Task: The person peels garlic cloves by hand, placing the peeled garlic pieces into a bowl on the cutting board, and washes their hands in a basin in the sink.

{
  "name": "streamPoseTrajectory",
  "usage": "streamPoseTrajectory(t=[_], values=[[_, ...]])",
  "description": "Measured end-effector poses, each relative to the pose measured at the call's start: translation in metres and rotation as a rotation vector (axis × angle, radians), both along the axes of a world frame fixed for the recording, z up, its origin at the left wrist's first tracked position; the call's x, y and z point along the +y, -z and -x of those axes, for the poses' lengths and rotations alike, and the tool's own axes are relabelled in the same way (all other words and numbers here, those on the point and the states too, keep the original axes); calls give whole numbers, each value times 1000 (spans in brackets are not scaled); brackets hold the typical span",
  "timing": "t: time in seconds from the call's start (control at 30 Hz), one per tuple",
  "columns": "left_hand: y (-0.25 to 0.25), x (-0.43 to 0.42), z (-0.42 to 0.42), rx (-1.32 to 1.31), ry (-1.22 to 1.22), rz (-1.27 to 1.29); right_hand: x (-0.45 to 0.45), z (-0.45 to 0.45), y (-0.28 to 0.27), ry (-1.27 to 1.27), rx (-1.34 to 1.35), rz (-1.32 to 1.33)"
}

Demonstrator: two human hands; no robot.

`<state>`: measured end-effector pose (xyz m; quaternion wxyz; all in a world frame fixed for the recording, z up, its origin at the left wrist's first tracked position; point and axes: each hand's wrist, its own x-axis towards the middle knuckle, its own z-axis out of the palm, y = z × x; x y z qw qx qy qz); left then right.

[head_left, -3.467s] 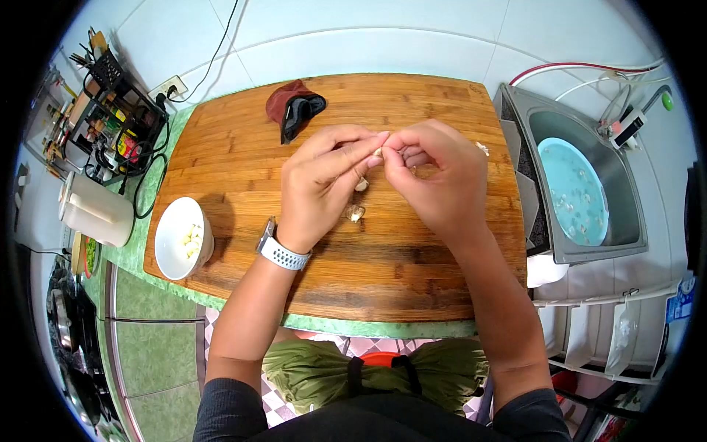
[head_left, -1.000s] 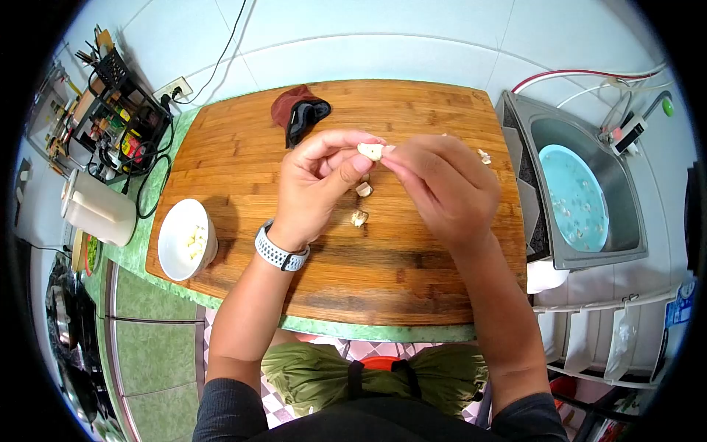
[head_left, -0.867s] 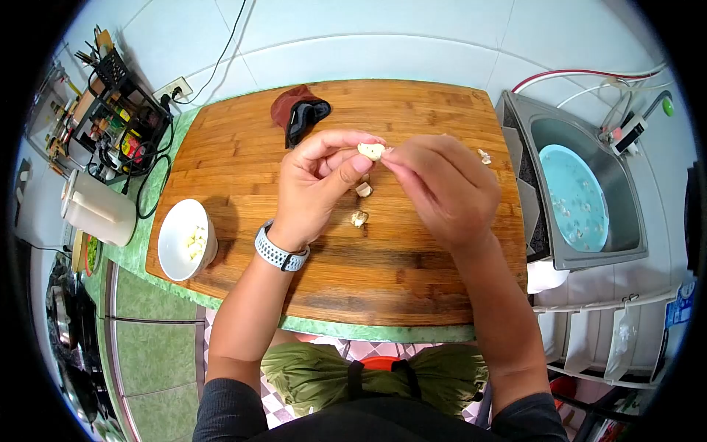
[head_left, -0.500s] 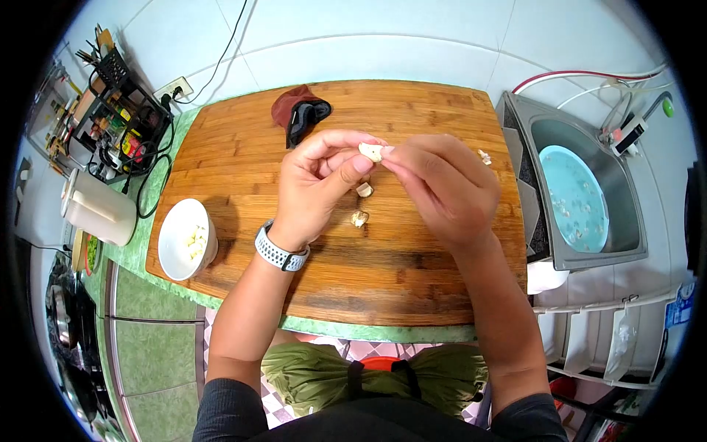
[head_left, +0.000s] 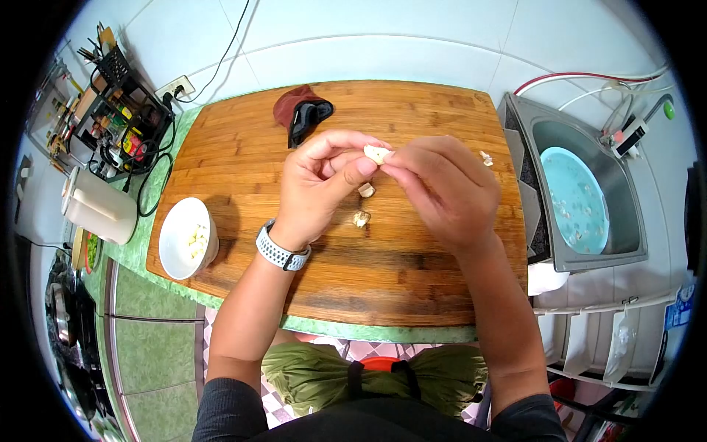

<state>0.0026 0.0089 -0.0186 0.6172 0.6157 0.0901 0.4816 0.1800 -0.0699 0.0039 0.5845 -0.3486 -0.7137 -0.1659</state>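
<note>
A pale garlic clove (head_left: 376, 153) is pinched between both hands above the wooden board (head_left: 412, 287). My left hand (head_left: 318, 177), with a watch on its wrist, grips it between thumb and fingers. From the other side, the fingertips of my right hand (head_left: 449, 184) are closed on the clove's edge. Below the hands lie another clove (head_left: 367, 190) and a brownish garlic piece (head_left: 361, 219). A white bowl (head_left: 171, 247) holding several peeled cloves (head_left: 197, 241) stands at the board's left edge.
Small peel scraps (head_left: 486, 158) lie at the board's right. A brown and black cap (head_left: 303, 114) rests at the back. On the right, a sink (head_left: 632, 221) contains a light blue basin (head_left: 574, 199). A spice rack (head_left: 121, 118) and a lidded container (head_left: 99, 210) stand left.
The clove has tilted slightly between my fingers and shifted a little to the right. Both hands stay in nearly the same place.
</note>
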Motion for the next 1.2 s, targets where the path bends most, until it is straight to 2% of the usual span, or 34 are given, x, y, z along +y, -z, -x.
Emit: streamPoseTrajectory(t=[0.4, 0.67, 0.87, 1.2], values=[[0, 2, 3, 49, -9, -60, -2, -2, 0, -22, -11, 122], [-2, -2, 1, -75, 107, 76, -3, -1, -1, -48, 46, 171], [-2, 1, 4, -19, 76, 68, -2, -3, 0, -93, 139, 217], [0, 1, 3, 26, 46, 22, -1, -4, -1, -67, -1, 144]])
